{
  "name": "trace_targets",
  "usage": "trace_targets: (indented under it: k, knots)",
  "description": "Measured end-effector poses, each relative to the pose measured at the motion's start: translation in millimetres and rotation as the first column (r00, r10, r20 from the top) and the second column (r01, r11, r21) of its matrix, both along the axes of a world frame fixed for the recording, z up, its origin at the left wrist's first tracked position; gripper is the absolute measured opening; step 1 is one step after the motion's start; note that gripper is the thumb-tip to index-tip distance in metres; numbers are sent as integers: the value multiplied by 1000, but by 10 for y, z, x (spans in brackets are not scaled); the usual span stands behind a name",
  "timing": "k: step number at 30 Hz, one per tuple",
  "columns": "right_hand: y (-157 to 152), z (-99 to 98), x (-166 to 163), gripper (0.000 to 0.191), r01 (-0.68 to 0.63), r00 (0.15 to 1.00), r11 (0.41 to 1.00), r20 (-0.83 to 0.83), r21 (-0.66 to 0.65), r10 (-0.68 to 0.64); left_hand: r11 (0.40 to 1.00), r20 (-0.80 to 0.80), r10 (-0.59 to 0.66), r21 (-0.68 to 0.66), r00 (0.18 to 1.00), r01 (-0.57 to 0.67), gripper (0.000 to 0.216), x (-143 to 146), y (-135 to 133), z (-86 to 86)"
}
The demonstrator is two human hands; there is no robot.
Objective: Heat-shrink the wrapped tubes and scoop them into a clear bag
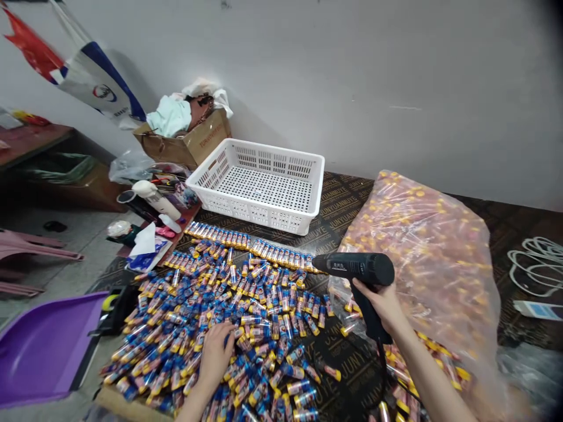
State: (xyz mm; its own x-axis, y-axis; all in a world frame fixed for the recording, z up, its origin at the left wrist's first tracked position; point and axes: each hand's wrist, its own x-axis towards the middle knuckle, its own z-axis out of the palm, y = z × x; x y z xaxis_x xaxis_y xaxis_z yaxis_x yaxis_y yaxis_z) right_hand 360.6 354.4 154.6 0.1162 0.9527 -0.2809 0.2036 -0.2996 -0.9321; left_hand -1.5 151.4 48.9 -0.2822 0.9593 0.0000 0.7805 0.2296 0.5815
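Head view: the right hand (382,306) has its fingers wrapped around a heat gun (352,266), pointing at a row of tubes (281,253) near the basket (281,218). The left hand (214,350) rests on the heap (176,334); I cannot tell whether its fingers grip 1 tube.

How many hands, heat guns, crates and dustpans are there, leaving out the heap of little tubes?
Hands: 2, the left hand and the right hand
Heat gun: 1
Crate: 1
Dustpan: 1
Total: 5
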Motion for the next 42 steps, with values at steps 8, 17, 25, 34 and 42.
trace_targets:
  k: [8, 17, 25, 34, 42]
  knots:
    - [170, -23, -953, 44, -181, 975, 980, -113, 79, 189, 999, 38, 45, 22, 998, -45, 21, -275, -261, 56]
    - [420, -68, -1845, 47, -326, 945, 941, 19, 96, 326, 1000, 85, -1, 9, 996, 0, 22, -689, -160, -45]
    - [168, 137, -783, 47, -137, 962, 986, 251, 95, 109, 961, 31, -278, 17, 960, 277, 21, -436, 1329, 43]
    - [-219, 385, 66, 50, 465, 885, 882, 45, -70, -463, 702, -39, -712, -44, 701, 711, 31, 1108, 2995, -333]
    - [-258, 212, 180, 42, 430, 901, 891, 6, -149, -434, 562, -50, -825, 22, 562, 827, 29, 1169, 2598, -397]
